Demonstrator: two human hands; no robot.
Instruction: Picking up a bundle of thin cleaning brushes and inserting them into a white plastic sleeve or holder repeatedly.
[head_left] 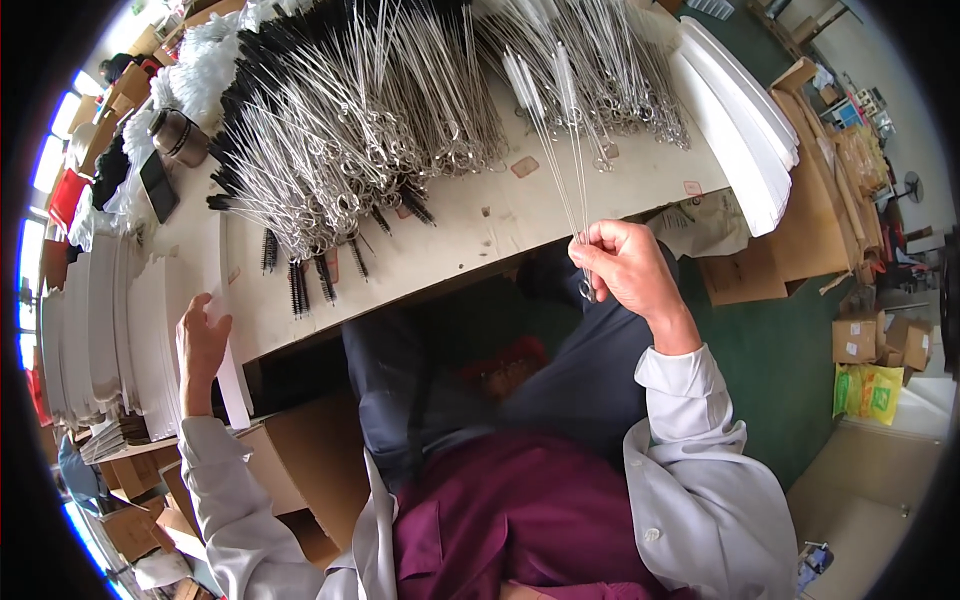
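right hand (632, 265): thumb and fingertips pinching white brushes (578, 205) near their loops, bristles (524, 85) over table (490, 225), likely to keep these untouched. left hand (203, 345): thumb parted from fingers, at white box (223, 285); grip cannot be told. black brushes (340, 150): heaped, loops mostly outward, perhaps for easy picking.

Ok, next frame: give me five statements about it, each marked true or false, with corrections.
1. The right hand holds thin wire-stemmed brushes near their ring ends. True.
2. The held brushes have black bristles. False: theirs are white.
3. A flat dark device lies on the table near the bottle. True.
4. The left hand grips the bottle. False: it is by a long white strip.
5. A pile of black-bristled brushes lies on the table. True.
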